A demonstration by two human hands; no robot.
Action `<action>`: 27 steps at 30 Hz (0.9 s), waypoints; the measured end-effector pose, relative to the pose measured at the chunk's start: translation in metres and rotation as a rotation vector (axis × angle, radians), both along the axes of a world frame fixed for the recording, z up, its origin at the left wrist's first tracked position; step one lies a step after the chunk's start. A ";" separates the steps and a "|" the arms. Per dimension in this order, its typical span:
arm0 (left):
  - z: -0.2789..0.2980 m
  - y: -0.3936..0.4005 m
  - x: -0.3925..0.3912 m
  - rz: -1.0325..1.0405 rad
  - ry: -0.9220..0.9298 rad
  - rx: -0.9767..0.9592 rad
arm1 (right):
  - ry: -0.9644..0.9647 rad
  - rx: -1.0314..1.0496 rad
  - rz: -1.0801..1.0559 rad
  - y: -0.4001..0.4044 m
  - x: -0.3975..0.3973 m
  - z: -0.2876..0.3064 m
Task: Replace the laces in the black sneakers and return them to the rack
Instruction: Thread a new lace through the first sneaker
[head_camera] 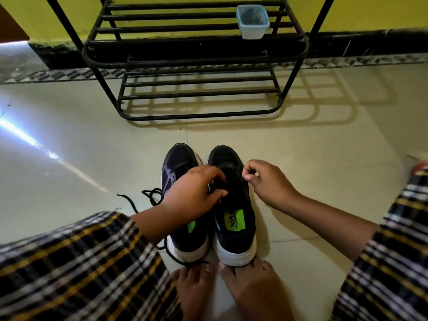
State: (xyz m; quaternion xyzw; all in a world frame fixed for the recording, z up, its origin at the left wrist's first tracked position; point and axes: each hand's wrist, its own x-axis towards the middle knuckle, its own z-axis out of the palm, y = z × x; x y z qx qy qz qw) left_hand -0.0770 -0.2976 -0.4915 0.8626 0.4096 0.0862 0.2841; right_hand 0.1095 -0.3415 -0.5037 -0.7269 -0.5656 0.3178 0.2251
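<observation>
The two black sneakers stand side by side on the floor at lower centre of the frame, toes toward the rack [196,66]. The step in hand is lacing the right sneaker [234,205]. The left hand [196,195] has its fingers curled over the eyelet area; the right hand [266,179] pinches a lace end. A loose lace [150,198] lies beside the left sneaker [178,167]. The next move probably calls for threading the pinched end through the next eyelet.

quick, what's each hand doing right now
Left hand: fingers curled, pinching the lace at the right sneaker.
Right hand: fingers curled, pinching the lace on that sneaker's other side.
</observation>
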 end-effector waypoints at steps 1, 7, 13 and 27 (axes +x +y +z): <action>-0.001 -0.001 -0.002 -0.070 0.070 0.065 | -0.013 0.028 0.003 0.002 0.002 0.003; -0.007 -0.003 -0.007 -0.074 0.163 0.131 | -0.044 0.163 0.005 0.009 0.007 0.018; -0.007 -0.007 -0.005 0.017 0.233 0.079 | 0.476 0.199 -0.464 0.030 0.007 0.058; -0.013 -0.007 -0.004 -0.030 0.227 0.074 | -0.086 -0.530 0.104 0.007 0.010 0.045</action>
